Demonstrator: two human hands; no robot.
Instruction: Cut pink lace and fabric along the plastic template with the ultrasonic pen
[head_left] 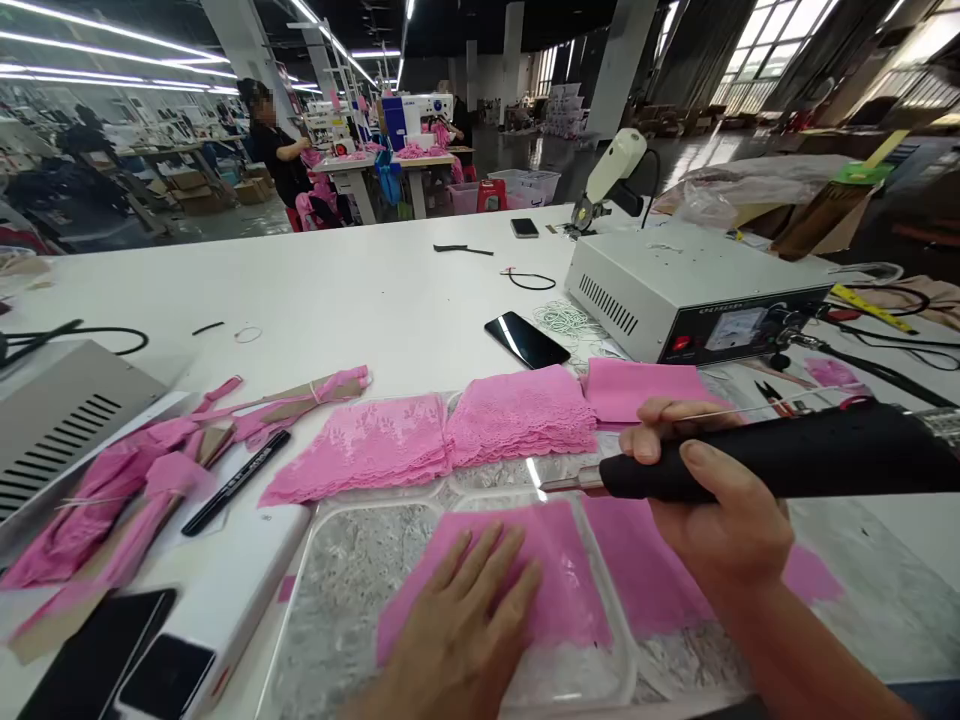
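Note:
My left hand (pixel 461 625) lies flat, fingers stretched, on a pink fabric piece (pixel 570 570) by a clear plastic template (pixel 352 510). My right hand (pixel 720 500) is wrapped round a thick black handpiece (pixel 825 450), which points left. Its narrow metal tip (pixel 562 483) hovers near the template's upper bar; contact cannot be made out. To the right, more pink fabric (pixel 645 580) shows past the template's edge. Behind the tip are two stacks of pink lace pieces, one on the left (pixel 390 440) and one in the middle (pixel 521 415), beside plain pink fabric (pixel 637 390).
A grey control box (pixel 675 280) with a dial stands at the back right, a phone (pixel 527 340) before it. Left are bundled pink straps (pixel 127 480), a black marker (pixel 236 483) and a white box (pixel 247 580). Beyond the white table (pixel 300 290), a person (pixel 274 150) sits near sewing machines.

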